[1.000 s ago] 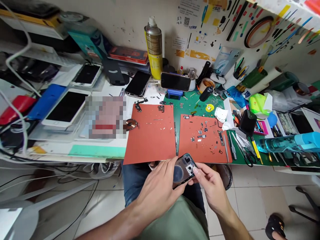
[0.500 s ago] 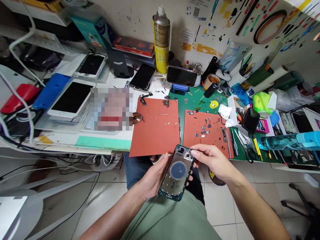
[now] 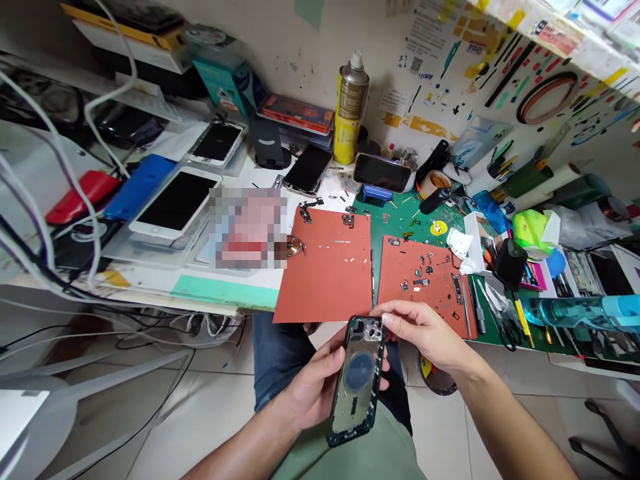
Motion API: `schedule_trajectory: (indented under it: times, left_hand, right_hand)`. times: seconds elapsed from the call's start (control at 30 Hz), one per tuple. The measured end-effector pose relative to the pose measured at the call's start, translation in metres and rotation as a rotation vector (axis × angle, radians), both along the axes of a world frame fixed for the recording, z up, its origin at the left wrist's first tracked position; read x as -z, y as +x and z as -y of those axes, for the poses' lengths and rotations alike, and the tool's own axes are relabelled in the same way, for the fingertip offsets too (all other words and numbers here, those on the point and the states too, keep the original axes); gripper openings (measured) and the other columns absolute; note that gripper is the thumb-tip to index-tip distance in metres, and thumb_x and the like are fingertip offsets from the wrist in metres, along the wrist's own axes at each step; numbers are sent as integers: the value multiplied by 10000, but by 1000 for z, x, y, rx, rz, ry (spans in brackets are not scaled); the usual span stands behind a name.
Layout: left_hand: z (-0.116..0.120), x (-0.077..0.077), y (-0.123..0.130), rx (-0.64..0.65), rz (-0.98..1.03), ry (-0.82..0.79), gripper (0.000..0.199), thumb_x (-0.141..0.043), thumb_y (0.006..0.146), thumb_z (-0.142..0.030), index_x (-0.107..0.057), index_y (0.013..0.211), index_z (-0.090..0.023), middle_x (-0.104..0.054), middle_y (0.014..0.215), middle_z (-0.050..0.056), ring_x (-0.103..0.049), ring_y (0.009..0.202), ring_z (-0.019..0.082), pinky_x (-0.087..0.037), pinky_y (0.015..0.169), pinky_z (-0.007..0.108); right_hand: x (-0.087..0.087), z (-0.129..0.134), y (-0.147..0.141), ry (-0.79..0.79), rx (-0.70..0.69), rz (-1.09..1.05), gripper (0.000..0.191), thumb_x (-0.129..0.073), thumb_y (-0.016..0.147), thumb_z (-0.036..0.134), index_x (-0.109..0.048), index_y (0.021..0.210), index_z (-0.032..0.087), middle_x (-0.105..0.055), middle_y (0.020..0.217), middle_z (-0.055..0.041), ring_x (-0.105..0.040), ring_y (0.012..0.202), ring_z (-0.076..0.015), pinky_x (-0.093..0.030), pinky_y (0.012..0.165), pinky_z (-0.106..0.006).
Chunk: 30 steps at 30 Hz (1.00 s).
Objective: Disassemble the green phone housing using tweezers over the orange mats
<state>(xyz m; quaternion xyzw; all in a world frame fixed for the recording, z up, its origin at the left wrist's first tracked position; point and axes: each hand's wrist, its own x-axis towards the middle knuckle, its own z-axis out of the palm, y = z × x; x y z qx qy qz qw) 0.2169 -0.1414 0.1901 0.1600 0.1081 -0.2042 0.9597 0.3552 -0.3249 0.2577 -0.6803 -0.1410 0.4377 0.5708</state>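
Note:
A dark phone housing (image 3: pixel 357 387), open on its inner side with a round grey ring in the middle, is held above my lap, just off the table's front edge. My left hand (image 3: pixel 313 383) wraps round its left side, thumb on the frame and fingertips showing past the right edge. With thumb and fingers, my right hand (image 3: pixel 417 330) pinches the top right corner beside the camera openings. Beyond the housing lie a larger red-brown mat (image 3: pixel 327 280) and a smaller one (image 3: pixel 400 267) bearing small phone parts.
A green cutting mat (image 3: pixel 395 213) lies under the red-brown mats. Behind stand a yellow spray can (image 3: pixel 350 110) and a phone on a blue stand (image 3: pixel 376 193). Tweezers and scissors (image 3: pixel 507 330) lie at the right, near a blue bottle (image 3: pixel 575 312). A white phone (image 3: pixel 175 203) is at the left.
The housing has turned more upright in view and sits slightly lower, with both hands still on it. The camera view has shifted, so the table items appear further right and lower.

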Motion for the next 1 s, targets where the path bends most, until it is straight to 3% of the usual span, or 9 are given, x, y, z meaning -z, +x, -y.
schedule_trajectory:
  times: [0.13, 0.23, 0.37, 0.53, 0.8, 0.9, 1.0]
  left_hand:
    - [-12, -2, -14, -160, -91, 87, 532, -833, 942, -444, -701, 1431, -281, -812, 1320, 148, -763, 1259, 370, -580, 1105, 596]
    - [-25, -4, -20, -217, -167, 169, 648, -817, 948, -476, -616, 1552, -351, -809, 1336, 121, -753, 1280, 367, -580, 1107, 535]
    - [-37, 0, -19, -254, -210, 226, 724, -857, 911, -467, -586, 1580, -422, -826, 1309, 55, -786, 1202, 322, -631, 1012, 431]
    - [-41, 6, -14, -294, -206, 124, 551, -827, 944, -440, -685, 1477, -437, -864, 1174, 5, -817, 1103, 256, -642, 929, 332]
    - [-43, 11, -7, -306, -222, 126, 567, -838, 927, -444, -695, 1473, -391, -864, 1180, 44, -816, 1124, 308, -635, 1021, 429]
    - [-41, 15, -4, -309, -223, 156, 639, -857, 897, -492, -665, 1498, -389, -846, 1254, 67, -795, 1187, 352, -605, 1079, 504]
    - [-39, 17, -3, -325, -252, 204, 700, -891, 857, -515, -651, 1503, -390, -817, 1333, 73, -764, 1248, 359, -587, 1097, 504]
  right_hand:
    - [17, -9, 16, -306, 187, 621, 302, -610, 1077, 465, -808, 1077, 237, -807, 920, -59, -735, 805, -226, -565, 722, -343]
    - [35, -24, 37, -393, 198, 846, 231, -616, 1055, 353, -809, 1024, 230, -799, 987, -100, -731, 860, -261, -545, 772, -376]
    - [52, -46, 66, -402, 112, 943, 239, -581, 1052, 244, -818, 1034, 216, -754, 973, -111, -719, 852, -263, -532, 776, -374]
    - [58, -55, 92, -369, -82, 1013, 273, -553, 1071, 172, -821, 1040, 211, -745, 1053, -112, -717, 911, -245, -533, 829, -359]
    - [55, -58, 109, -379, -269, 1018, 259, -535, 1076, 153, -754, 950, 211, -670, 987, -86, -652, 867, -223, -487, 800, -332]
    - [52, -60, 108, -390, -281, 995, 266, -496, 1065, 135, -702, 916, 212, -639, 978, -87, -619, 838, -224, -473, 789, -340]
    - [43, -59, 101, -382, -245, 950, 252, -472, 1050, 135, -655, 900, 221, -654, 970, -92, -615, 840, -235, -469, 770, -353]
